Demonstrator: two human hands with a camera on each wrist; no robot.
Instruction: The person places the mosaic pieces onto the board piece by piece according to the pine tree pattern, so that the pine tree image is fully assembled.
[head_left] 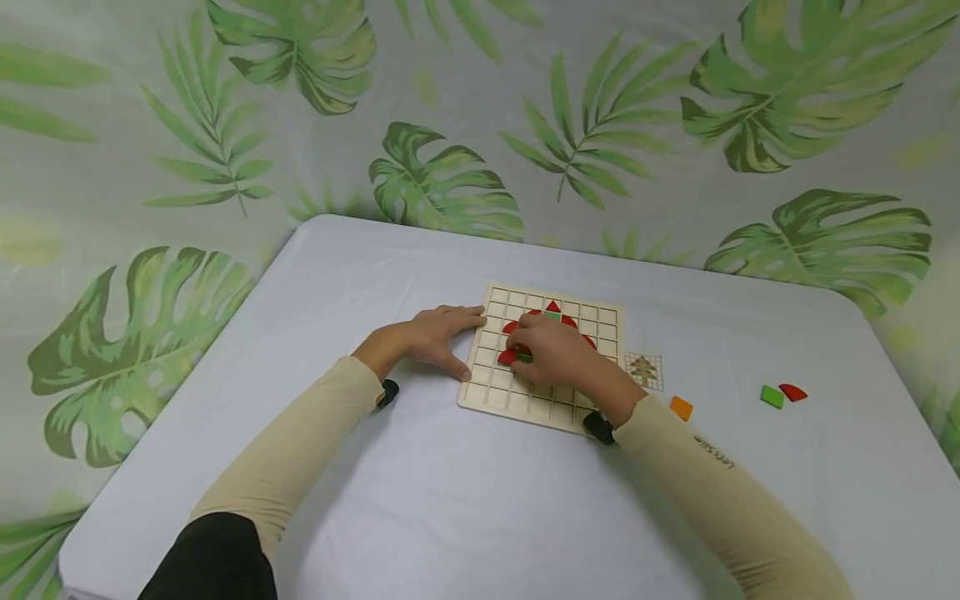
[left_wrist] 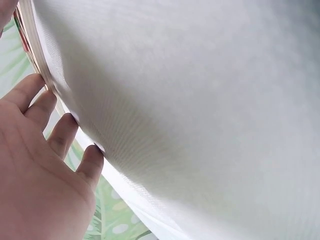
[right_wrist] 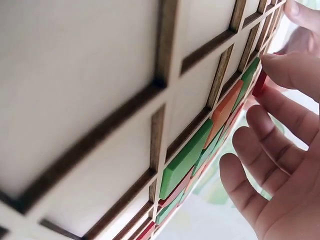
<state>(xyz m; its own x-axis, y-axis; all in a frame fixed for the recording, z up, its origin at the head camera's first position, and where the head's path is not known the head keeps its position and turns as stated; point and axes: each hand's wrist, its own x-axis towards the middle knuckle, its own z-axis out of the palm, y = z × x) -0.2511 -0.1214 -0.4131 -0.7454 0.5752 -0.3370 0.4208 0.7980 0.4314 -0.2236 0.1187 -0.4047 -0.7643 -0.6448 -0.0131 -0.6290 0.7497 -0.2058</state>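
A wooden grid board (head_left: 495, 398) lies on the table, with red, green and orange tiles set in its squares. My left hand (head_left: 441, 335) rests at the board's left edge, fingers spread; in the left wrist view the fingertips of that hand (left_wrist: 45, 165) touch the edge. Over the board's middle, my right hand (head_left: 558, 350) covers part of the pattern. Seen from the right wrist, this hand (right_wrist: 285, 160) pinches a red tile (right_wrist: 259, 84) between thumb and index finger, beside a green tile (right_wrist: 248, 77) and an orange tile (right_wrist: 225, 112). A red triangle (head_left: 552, 306) tops the pattern.
Right of the board lies a small card (head_left: 645, 372) printed with a tree-shaped grid pattern. An orange tile (head_left: 681, 407) is near my right forearm. Farther right lie a green tile (head_left: 772, 397) and a red quarter-round tile (head_left: 793, 392) on the white tablecloth (head_left: 375, 500).
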